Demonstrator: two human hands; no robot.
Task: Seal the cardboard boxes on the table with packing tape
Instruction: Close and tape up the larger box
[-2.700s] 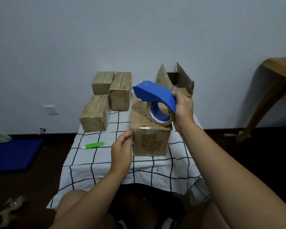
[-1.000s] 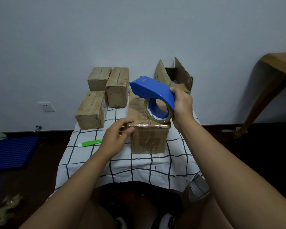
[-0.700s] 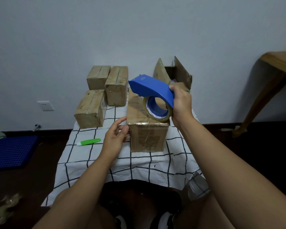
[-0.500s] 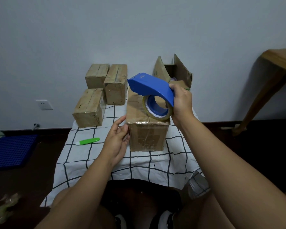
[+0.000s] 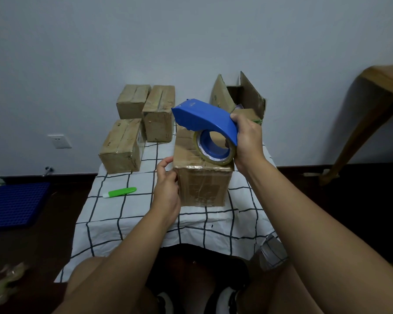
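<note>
A cardboard box [image 5: 202,186] with shiny tape over its top and front stands in the middle of the table [image 5: 114,214]. My right hand [image 5: 247,141] grips a blue tape dispenser [image 5: 204,121] with a roll of clear tape [image 5: 213,152], held just above the box's top near its front edge. My left hand [image 5: 167,189] presses flat against the box's left front corner, thumb at the top edge. Three taped boxes lie at the back left: one [image 5: 120,146] nearer, two [image 5: 132,100] [image 5: 159,112] behind it. An open box [image 5: 243,96] with raised flaps stands at the back right.
A green and white utility knife [image 5: 119,192] lies on the checked tablecloth left of the box. A wooden table leg [image 5: 361,130] stands at the right. A blue grid mat [image 5: 14,205] lies on the dark floor at left. My knees are under the table's front edge.
My left hand dropped from the box's top front edge to its left front corner and now lies against the side. The dispenser in my right hand stayed over the box top.
</note>
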